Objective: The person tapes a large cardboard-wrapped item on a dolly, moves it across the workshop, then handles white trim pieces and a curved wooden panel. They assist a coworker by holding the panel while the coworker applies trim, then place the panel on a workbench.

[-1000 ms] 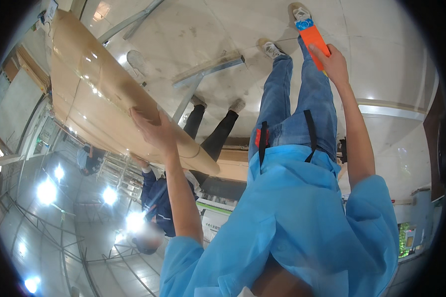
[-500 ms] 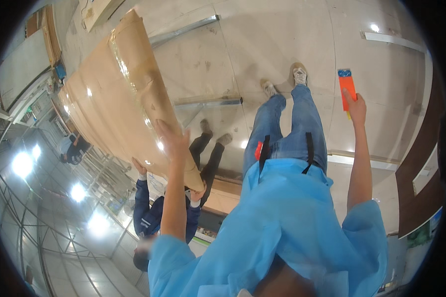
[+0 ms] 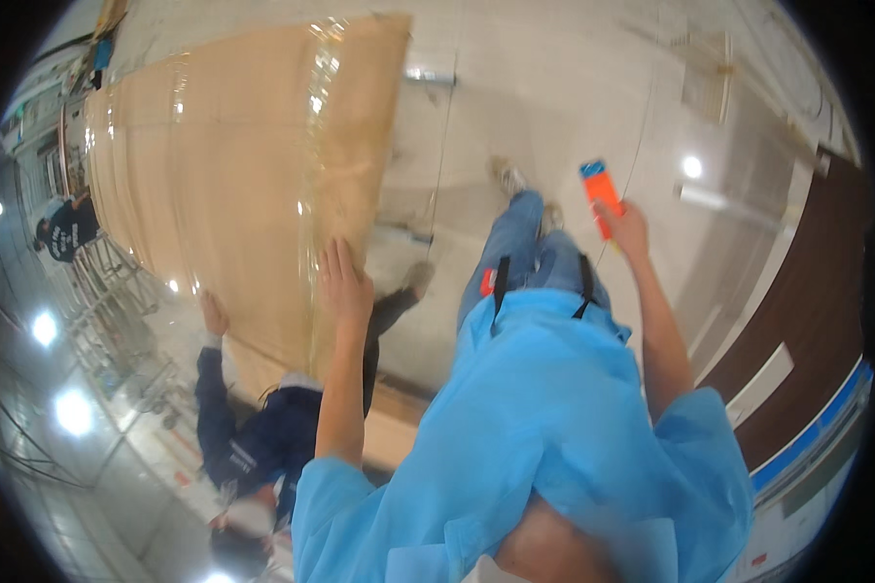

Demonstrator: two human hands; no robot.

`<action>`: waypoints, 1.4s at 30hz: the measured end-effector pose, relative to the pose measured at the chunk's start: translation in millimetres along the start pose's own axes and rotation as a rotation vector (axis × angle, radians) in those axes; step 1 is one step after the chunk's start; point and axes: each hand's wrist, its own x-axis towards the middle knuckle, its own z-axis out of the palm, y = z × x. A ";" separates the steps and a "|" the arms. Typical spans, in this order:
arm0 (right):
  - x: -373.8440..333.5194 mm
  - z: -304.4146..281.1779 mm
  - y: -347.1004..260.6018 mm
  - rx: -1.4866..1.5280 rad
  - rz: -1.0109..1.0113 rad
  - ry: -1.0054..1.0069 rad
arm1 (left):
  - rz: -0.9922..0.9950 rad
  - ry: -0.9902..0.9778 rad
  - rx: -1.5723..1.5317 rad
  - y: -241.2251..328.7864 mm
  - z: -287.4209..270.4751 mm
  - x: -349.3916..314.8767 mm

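A large flat panel wrapped in brown paper (image 3: 253, 165), with strips of shiny clear tape across it, fills the left of the head view. My left hand (image 3: 344, 287) lies against the panel near its right edge, fingers stretched out and holding nothing. My right hand (image 3: 628, 233), out in front on the right, is closed round a flat orange strip with a blue end (image 3: 600, 194). What kind of tool the strip is, I cannot make out. A co-worker in dark blue (image 3: 277, 432) stands at the panel's near side, one hand (image 3: 214, 314) on its edge.
Metal strips (image 3: 428, 76) lie on the tiled floor (image 3: 535, 87) beyond the panel. A dark brown board (image 3: 797, 311) stands at the right. Further left, another person in black (image 3: 71, 228) is beside metal racks (image 3: 102, 291).
The wrapped panel has turned from a steep tilt to show its broad face, and its far corner has moved right. My right hand has moved left with the orange strip. My feet have shifted.
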 end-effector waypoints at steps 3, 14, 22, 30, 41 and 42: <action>17.9 -1.2 -64.9 -0.042 -0.129 -0.067 | -0.003 0.011 -0.041 2.0 5.3 0.5; 82.1 -58.2 -235.8 0.293 -0.261 -0.072 | -0.219 0.078 -0.374 48.0 -35.1 63.6; 210.4 -78.0 -306.7 0.280 -0.217 -0.206 | -0.298 0.161 -0.569 101.1 -44.2 295.2; 373.6 -116.2 -355.7 0.085 -0.201 -0.305 | -0.827 -0.049 -0.150 35.7 -15.6 458.5; 478.6 -152.8 -410.8 -0.155 -0.196 -0.278 | -0.960 0.065 -0.034 -28.5 -3.0 485.7; 478.5 -146.4 -419.0 -0.163 -0.217 -0.294 | -0.959 0.076 -0.033 -27.0 -3.7 485.6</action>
